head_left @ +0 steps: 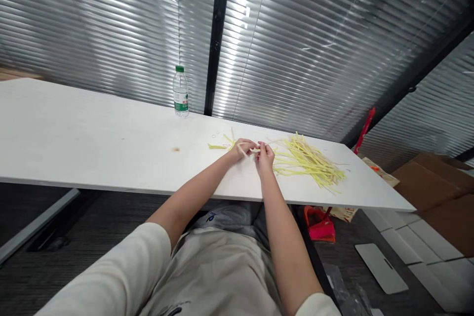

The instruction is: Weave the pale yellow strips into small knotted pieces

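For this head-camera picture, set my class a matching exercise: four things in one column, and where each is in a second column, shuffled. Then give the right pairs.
Things
1. water bottle
2. pile of yellow strips
3. red dustpan
4. cardboard box

Places
A. on the floor under the table's right end
B. on the white table, just right of the person's right hand
C. upright at the table's far edge, by the blinds
D. on the floor to the far right, beyond the table

Pairs: 1-C, 2-B, 3-A, 4-D
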